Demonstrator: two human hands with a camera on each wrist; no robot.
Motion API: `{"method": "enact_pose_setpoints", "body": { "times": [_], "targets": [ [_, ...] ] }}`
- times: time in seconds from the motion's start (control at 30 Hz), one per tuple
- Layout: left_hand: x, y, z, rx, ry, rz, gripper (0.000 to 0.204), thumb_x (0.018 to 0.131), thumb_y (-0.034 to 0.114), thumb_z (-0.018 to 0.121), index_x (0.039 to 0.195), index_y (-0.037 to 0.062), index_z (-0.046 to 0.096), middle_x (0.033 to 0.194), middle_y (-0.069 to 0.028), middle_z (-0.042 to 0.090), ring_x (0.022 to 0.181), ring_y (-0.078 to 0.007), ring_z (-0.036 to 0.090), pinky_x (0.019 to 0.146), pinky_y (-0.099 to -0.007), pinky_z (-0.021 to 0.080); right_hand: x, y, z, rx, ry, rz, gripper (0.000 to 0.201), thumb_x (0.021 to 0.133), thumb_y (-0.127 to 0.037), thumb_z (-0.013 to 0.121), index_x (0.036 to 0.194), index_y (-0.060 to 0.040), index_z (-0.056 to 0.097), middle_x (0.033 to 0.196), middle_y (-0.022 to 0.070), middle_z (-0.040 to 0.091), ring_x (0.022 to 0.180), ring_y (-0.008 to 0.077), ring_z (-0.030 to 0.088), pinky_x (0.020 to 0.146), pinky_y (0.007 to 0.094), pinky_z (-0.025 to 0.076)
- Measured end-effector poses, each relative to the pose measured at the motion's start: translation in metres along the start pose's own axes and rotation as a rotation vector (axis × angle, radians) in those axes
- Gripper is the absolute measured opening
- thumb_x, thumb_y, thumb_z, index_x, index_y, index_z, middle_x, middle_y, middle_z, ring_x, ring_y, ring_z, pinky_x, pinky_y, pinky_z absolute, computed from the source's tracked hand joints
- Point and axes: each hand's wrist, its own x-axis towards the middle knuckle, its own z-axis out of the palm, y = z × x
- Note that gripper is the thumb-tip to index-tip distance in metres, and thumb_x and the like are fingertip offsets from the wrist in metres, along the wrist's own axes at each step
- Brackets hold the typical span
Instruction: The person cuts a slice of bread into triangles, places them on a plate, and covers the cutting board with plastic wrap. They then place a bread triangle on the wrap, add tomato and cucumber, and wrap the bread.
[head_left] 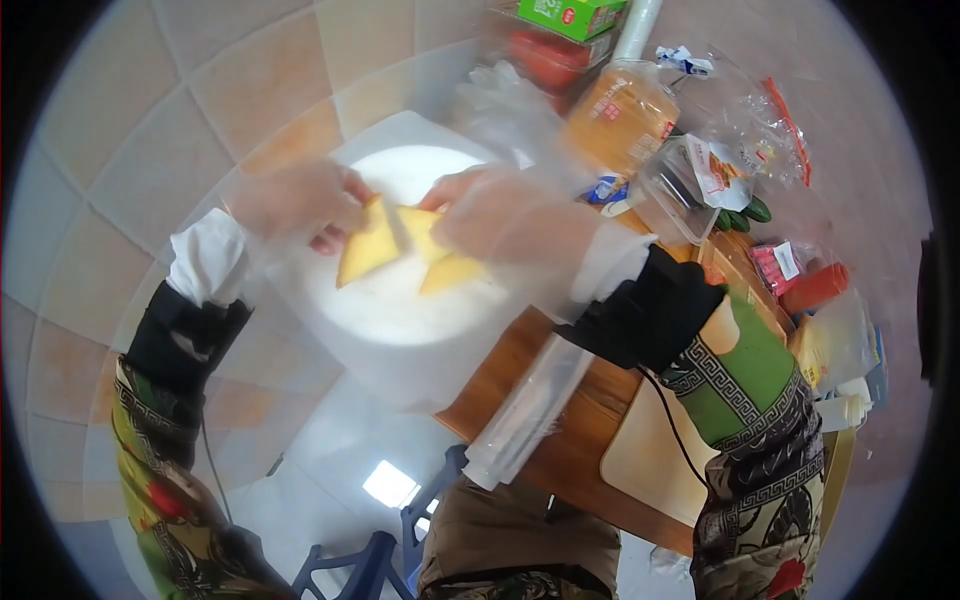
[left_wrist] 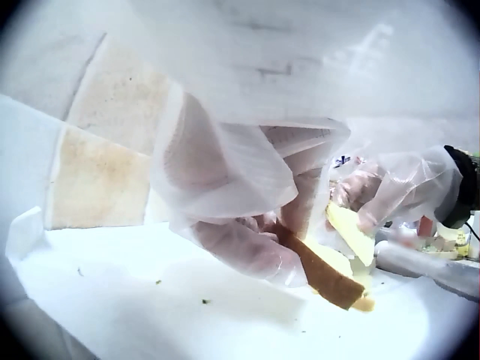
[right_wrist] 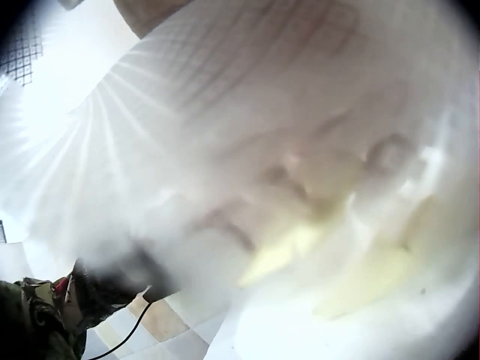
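My left hand [head_left: 305,205], in a clear plastic glove, grips a yellow triangular bread slice [head_left: 365,248] by its upper end. Its brown crust [left_wrist: 330,279] shows in the left wrist view. Close beside it, my gloved right hand [head_left: 500,215] pinches another yellow slice [left_wrist: 351,231] between thumb and fingers. A further yellow corner [head_left: 450,272] juts out below the right fingers. Both hands are over a white sheet [head_left: 400,370], brightly lit in the middle. In the right wrist view the glove blurs the fingers and yellow slices [right_wrist: 281,255].
A clear wrapped roll [head_left: 525,415] lies along the wooden table's edge [head_left: 590,440]. To the right are a bread bag [head_left: 620,120], a plastic tub [head_left: 670,195], cucumbers [head_left: 745,215] and a pink packet [head_left: 775,268]. Below stands a blue stool [head_left: 355,570].
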Motion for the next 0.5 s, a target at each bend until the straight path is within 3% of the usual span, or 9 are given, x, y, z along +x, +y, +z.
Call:
{"method": "enact_pose_setpoints", "body": {
  "times": [0.07, 0.2, 0.3, 0.37, 0.4, 0.47, 0.5],
  "targets": [
    [-0.004, -0.007, -0.001, 0.035, 0.038, 0.035, 0.034, 0.086, 0.006, 0.068, 0.119, -0.0057, 0.067, 0.079, -0.0071, 0.065, 0.062, -0.0129, 0.059, 0.056, -0.0281, 0.051, 0.013, 0.003, 0.014, -0.049, -0.091, -0.008, 0.019, 0.081, -0.011, 0.063, 0.093, -0.0032, 0.075, 0.109, 0.0175, 0.072, 0.101, 0.0322, 0.070, 0.091, 0.0384, 0.056],
    [0.001, -0.012, -0.009, 0.085, -0.063, -0.019, 0.035, 0.086, 0.012, 0.074, 0.118, 0.0001, 0.067, 0.088, -0.0036, 0.068, 0.068, -0.0084, 0.064, 0.062, -0.0263, 0.057, 0.029, 0.008, 0.032, 0.031, -0.116, 0.019, 0.020, 0.080, -0.012, 0.064, 0.092, -0.0020, 0.077, 0.109, 0.0180, 0.073, 0.103, 0.0323, 0.071, 0.092, 0.0375, 0.055],
    [0.001, -0.015, -0.002, 0.071, -0.024, 0.015, 0.028, 0.084, 0.007, 0.069, 0.109, -0.0047, 0.070, 0.076, -0.0059, 0.065, 0.061, -0.0125, 0.060, 0.054, -0.0279, 0.050, 0.036, -0.003, 0.030, -0.042, -0.171, 0.045, 0.023, 0.080, -0.013, 0.065, 0.095, -0.0015, 0.077, 0.110, 0.0183, 0.073, 0.104, 0.0329, 0.070, 0.092, 0.0377, 0.056],
    [0.003, -0.018, -0.001, 0.112, 0.023, 0.040, 0.024, 0.081, 0.009, 0.070, 0.101, -0.0039, 0.073, 0.076, -0.0060, 0.067, 0.061, -0.0126, 0.060, 0.055, -0.0283, 0.050, 0.043, -0.013, 0.033, 0.131, -0.158, 0.346, 0.026, 0.076, -0.016, 0.070, 0.097, -0.0016, 0.077, 0.109, 0.0183, 0.073, 0.105, 0.0331, 0.070, 0.091, 0.0376, 0.056],
    [0.004, -0.019, -0.002, 0.115, 0.019, 0.042, 0.024, 0.081, 0.009, 0.070, 0.101, -0.0039, 0.073, 0.076, -0.0060, 0.067, 0.061, -0.0126, 0.060, 0.055, -0.0283, 0.050, 0.046, -0.012, 0.035, 0.131, -0.157, 0.350, 0.026, 0.076, -0.016, 0.070, 0.097, -0.0016, 0.077, 0.109, 0.0183, 0.073, 0.105, 0.0331, 0.070, 0.091, 0.0376, 0.056],
    [0.007, -0.020, -0.004, 0.167, 0.001, 0.038, 0.027, 0.082, 0.009, 0.072, 0.107, -0.0007, 0.070, 0.083, -0.0056, 0.068, 0.063, -0.0109, 0.062, 0.057, -0.0262, 0.054, 0.051, -0.008, 0.039, -0.008, -0.299, 0.128, 0.031, 0.072, -0.018, 0.075, 0.099, -0.0025, 0.078, 0.111, 0.0164, 0.073, 0.107, 0.0320, 0.070, 0.091, 0.0381, 0.056],
    [0.009, -0.022, -0.005, 0.168, -0.002, 0.039, 0.027, 0.082, 0.009, 0.072, 0.107, -0.0007, 0.070, 0.083, -0.0056, 0.068, 0.063, -0.0109, 0.062, 0.057, -0.0262, 0.054, 0.054, -0.009, 0.042, -0.008, -0.299, 0.131, 0.031, 0.072, -0.018, 0.075, 0.099, -0.0025, 0.078, 0.111, 0.0164, 0.073, 0.107, 0.0320, 0.070, 0.091, 0.0381, 0.056]
  ]
}}
